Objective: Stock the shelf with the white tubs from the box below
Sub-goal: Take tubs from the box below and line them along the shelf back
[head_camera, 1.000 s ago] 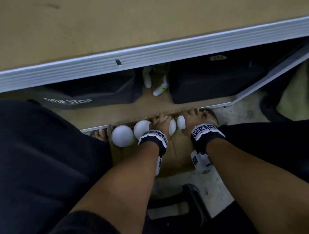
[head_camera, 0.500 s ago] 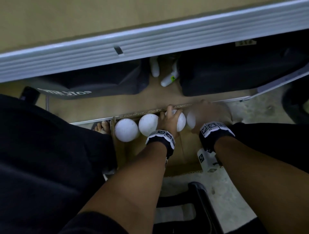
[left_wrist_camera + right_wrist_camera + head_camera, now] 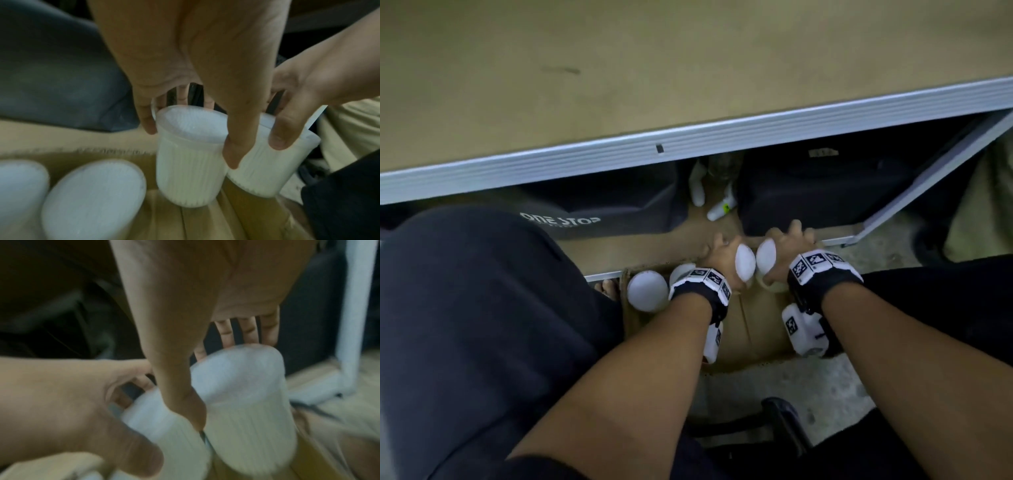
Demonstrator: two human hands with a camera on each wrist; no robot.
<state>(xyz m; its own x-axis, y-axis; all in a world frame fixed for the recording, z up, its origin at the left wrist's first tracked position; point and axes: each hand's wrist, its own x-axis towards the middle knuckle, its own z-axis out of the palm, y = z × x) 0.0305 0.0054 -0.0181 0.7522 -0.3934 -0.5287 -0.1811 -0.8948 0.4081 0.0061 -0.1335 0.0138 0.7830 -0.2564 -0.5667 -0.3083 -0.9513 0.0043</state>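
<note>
My left hand (image 3: 717, 255) grips a white ribbed tub (image 3: 744, 267) by its top, thumb and fingers round the rim (image 3: 191, 123). Beside it my right hand (image 3: 789, 248) grips a second white tub (image 3: 765, 255) the same way (image 3: 244, 386). Both tubs hang tilted just above the open cardboard box (image 3: 760, 329) on the floor, almost touching each other. Two more white tubs (image 3: 648, 290) (image 3: 94, 199) stand in the box at its left end. The wide tan shelf board (image 3: 654, 68) spans the upper part of the head view.
A ridged metal shelf edge (image 3: 688, 144) runs above the hands. Under it, a lower board holds two dark bags (image 3: 602, 205) (image 3: 825, 192) with white bottles (image 3: 719, 205) between them. My dark-clothed knee (image 3: 482, 308) fills the left; a bare foot (image 3: 606, 287) shows by the box.
Both hands have closed round a tub each and lifted them up out of the box. The view has tilted a little upward.
</note>
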